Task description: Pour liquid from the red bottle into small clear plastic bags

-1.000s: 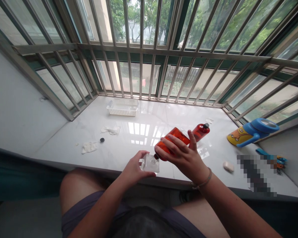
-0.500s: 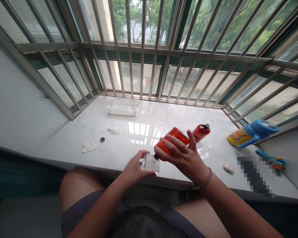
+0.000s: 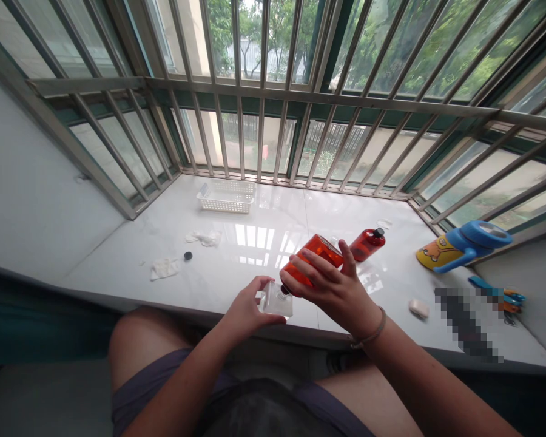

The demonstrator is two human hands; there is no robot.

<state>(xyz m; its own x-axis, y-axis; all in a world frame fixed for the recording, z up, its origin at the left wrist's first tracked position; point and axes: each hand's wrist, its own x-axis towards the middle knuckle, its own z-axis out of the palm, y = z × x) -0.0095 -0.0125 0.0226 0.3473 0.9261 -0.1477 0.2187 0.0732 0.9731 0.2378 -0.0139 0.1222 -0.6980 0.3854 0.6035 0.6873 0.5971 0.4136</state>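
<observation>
Near the front edge of the white sill, my left hand [image 3: 250, 308] grips a clear, square-sided container [image 3: 275, 303] between thumb and fingers. My right hand [image 3: 330, 276] is wrapped round a translucent orange-red bottle [image 3: 316, 247], which is tilted with its dark neck down at the top of the clear container. Whether liquid is flowing I cannot make out. Just beyond the right hand, a second red bottle [image 3: 367, 244] with a black cap lies or leans on the sill. A small black cap [image 3: 188, 256] rests to the left.
A white perforated basket [image 3: 225, 200] stands at the back left, with crumpled tissues [image 3: 164, 269] in front of it. To the right are a blue-and-yellow mug [image 3: 459, 246], a pale soap-like block [image 3: 419, 308] and a blurred-out dark item. Metal bars [image 3: 261, 133] line the window.
My right hand and the orange-red bottle have shifted slightly left, the bottle's neck moving a little further over the clear container. My left hand stays where it was.
</observation>
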